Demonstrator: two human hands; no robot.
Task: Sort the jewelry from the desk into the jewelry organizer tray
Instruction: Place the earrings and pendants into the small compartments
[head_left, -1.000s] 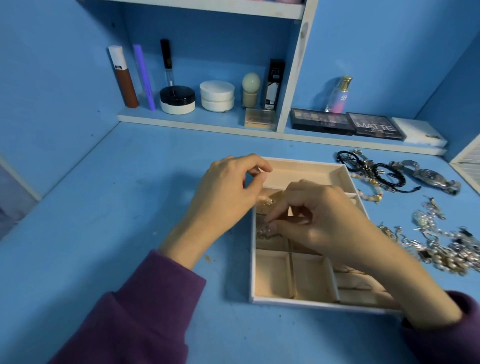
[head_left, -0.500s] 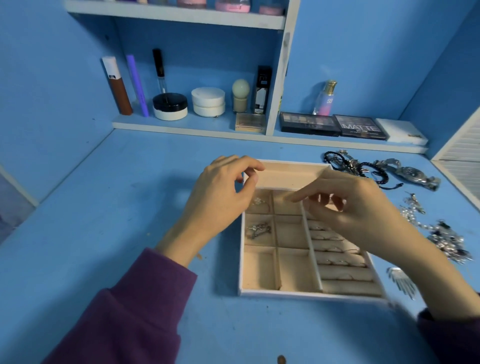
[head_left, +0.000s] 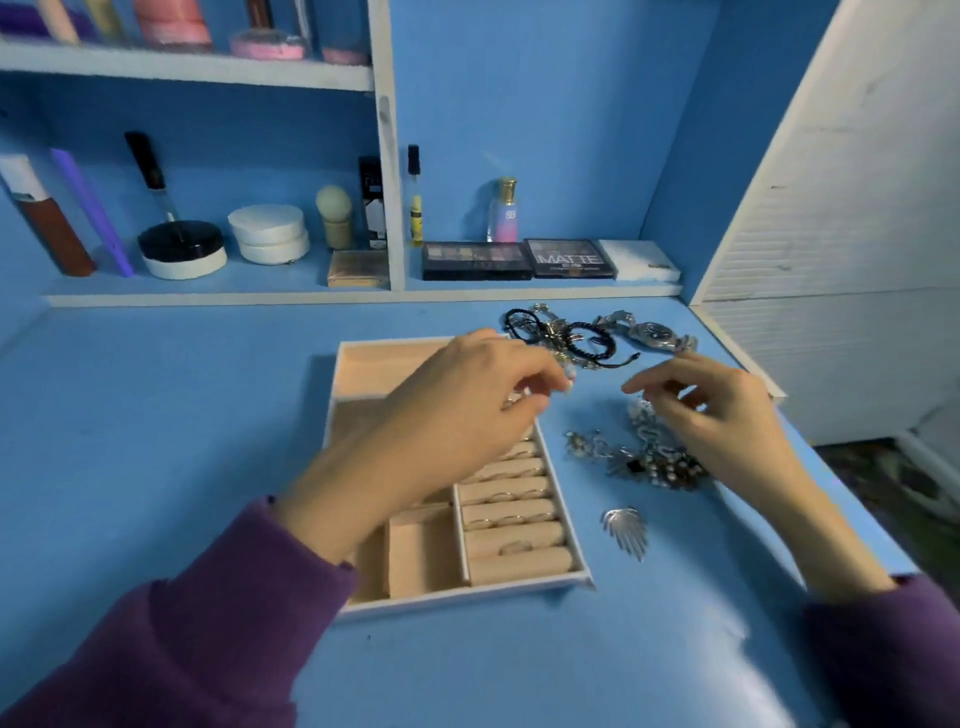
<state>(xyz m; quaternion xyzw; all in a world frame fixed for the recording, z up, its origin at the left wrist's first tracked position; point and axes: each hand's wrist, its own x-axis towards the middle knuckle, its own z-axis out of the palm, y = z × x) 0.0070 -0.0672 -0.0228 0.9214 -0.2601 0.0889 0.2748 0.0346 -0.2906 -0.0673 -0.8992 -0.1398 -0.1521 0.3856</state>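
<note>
A beige jewelry organizer tray (head_left: 382, 364) with a white rim lies on the blue desk; rings sit in its padded rolls (head_left: 511, 522) on the right side. My left hand (head_left: 467, 410) hovers over the tray's upper right part, fingers curled, fingertips near a small pale bead; whether it grips it I cannot tell. My right hand (head_left: 711, 410) hangs over a tangled heap of silver jewelry (head_left: 644, 457) right of the tray, fingers spread and empty. Black bracelets (head_left: 566, 338) and a silver watch (head_left: 652, 332) lie behind the hands. A silver leaf-shaped piece (head_left: 626, 530) rests beside the tray.
A low shelf at the back carries cosmetic jars (head_left: 182, 249), tubes, a perfume bottle (head_left: 504, 210) and eyeshadow palettes (head_left: 519, 259). A white louvred cabinet (head_left: 831, 234) stands at the right. The desk's right edge (head_left: 852, 499) runs close to the jewelry heap.
Both hands have left the tray's small compartments and moved right; the right hand now hovers over the jewelry heap, the left over the tray's right side. The view has swung right.
</note>
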